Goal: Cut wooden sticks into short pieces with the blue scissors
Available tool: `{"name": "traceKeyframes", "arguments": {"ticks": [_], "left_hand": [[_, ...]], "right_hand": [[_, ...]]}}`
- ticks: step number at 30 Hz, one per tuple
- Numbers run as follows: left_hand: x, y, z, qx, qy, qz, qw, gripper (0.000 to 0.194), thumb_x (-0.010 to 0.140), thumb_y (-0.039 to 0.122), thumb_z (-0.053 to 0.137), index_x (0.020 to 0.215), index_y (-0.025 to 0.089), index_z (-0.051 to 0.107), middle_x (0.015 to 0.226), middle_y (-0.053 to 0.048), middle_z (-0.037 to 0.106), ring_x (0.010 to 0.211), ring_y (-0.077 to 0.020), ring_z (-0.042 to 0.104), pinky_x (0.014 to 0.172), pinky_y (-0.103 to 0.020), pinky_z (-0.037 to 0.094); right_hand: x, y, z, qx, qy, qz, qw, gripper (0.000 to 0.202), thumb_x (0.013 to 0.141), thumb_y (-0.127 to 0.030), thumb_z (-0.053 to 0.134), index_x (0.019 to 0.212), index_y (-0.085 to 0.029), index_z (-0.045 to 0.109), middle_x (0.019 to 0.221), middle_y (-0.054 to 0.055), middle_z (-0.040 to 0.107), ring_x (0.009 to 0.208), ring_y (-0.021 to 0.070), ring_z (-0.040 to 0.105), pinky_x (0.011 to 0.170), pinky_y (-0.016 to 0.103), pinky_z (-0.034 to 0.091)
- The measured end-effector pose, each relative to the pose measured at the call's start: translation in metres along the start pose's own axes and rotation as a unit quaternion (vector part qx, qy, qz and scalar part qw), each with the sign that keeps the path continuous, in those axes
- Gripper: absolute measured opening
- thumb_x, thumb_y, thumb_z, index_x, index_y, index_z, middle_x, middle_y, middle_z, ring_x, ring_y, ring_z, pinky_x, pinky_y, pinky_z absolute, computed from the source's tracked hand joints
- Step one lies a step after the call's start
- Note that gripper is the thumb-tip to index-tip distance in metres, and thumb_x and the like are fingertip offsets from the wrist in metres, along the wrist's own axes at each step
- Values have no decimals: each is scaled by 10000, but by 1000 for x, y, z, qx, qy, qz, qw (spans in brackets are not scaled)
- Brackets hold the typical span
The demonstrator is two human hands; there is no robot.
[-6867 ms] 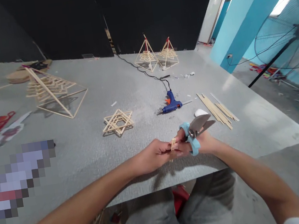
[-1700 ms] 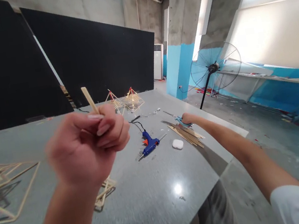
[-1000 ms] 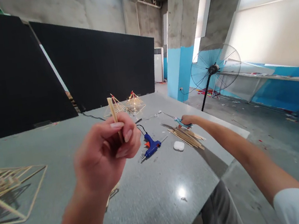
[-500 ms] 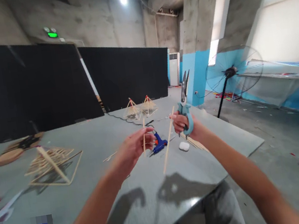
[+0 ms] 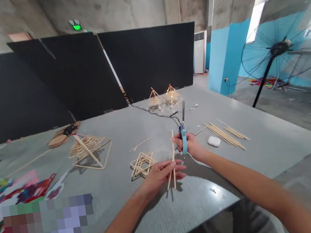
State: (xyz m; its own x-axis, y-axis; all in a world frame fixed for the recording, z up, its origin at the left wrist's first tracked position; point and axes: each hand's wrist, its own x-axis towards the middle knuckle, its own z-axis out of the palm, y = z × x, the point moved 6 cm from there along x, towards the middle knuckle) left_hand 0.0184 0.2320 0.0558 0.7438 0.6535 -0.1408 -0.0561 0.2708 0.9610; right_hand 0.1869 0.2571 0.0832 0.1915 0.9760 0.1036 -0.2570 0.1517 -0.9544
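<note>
Two thin wooden sticks [image 5: 174,179] are pinched between thumb and fingers of my left hand [image 5: 162,174], low over the table's near part. In my right hand [image 5: 192,147] are light-blue-handled scissors [image 5: 184,140], blades pointing up. The fingertips of that hand also touch the upper end of one stick. Left of the sticks lies a flat star-shaped frame of sticks [image 5: 142,164], partly behind my left hand. A blue glue gun is mostly hidden behind my right hand and the scissors.
A stick pyramid [image 5: 89,151] stands at left on the grey table [image 5: 122,207], and two more pyramids [image 5: 155,100] stand at the back. Loose sticks [image 5: 225,137] and a white case [image 5: 214,141] lie at right. Colourful scraps [image 5: 24,194] cover the left side.
My hands have come together and lower, and both sticks are now in my left hand. The view has turned left and downward, and the star frame has come into sight.
</note>
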Motion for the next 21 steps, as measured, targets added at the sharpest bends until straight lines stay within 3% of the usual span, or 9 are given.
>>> {"name": "traceKeyframes", "arguments": {"ticks": [3, 6, 9, 14, 21], "left_hand": [[3, -7, 6, 12, 20, 33, 999, 599, 841, 638, 894, 1177, 153, 796, 1183, -185, 808, 904, -278, 803, 902, -426, 628], [6, -6, 10, 38, 42, 85, 995, 626, 801, 704, 883, 1088, 153, 806, 1064, -141, 814, 949, -290, 775, 978, -447, 594], [7, -2, 8, 79, 56, 121, 988, 541, 817, 683, 861, 998, 175, 822, 970, -81, 794, 930, -262, 720, 951, -395, 559], [6, 1, 0, 146, 48, 115, 981, 385, 830, 540, 855, 819, 157, 817, 694, -2, 634, 690, -170, 523, 703, -287, 417], [5, -2, -1, 153, 58, 116, 980, 384, 869, 548, 811, 904, 168, 859, 763, -14, 645, 738, -168, 528, 724, -273, 427]], "right_hand": [[-11, 2, 5, -31, 1, -19, 999, 538, 647, -668, 936, 830, -210, 721, 494, -65, 553, 445, 116, 476, 456, 267, 399], [-22, -7, 8, -62, -2, -58, 996, 493, 679, -654, 927, 820, -224, 730, 555, -34, 614, 492, 137, 522, 483, 285, 438], [-32, -14, 9, -90, -7, -107, 990, 436, 681, -596, 952, 808, -235, 742, 672, 4, 697, 581, 160, 591, 561, 310, 503], [-39, -10, 10, -117, -31, -144, 982, 418, 761, -612, 900, 862, -235, 751, 682, 12, 704, 594, 178, 628, 559, 316, 524], [-39, -6, 14, -112, -43, -135, 984, 445, 798, -643, 860, 911, -239, 710, 639, -2, 688, 536, 177, 643, 517, 308, 534]]}}
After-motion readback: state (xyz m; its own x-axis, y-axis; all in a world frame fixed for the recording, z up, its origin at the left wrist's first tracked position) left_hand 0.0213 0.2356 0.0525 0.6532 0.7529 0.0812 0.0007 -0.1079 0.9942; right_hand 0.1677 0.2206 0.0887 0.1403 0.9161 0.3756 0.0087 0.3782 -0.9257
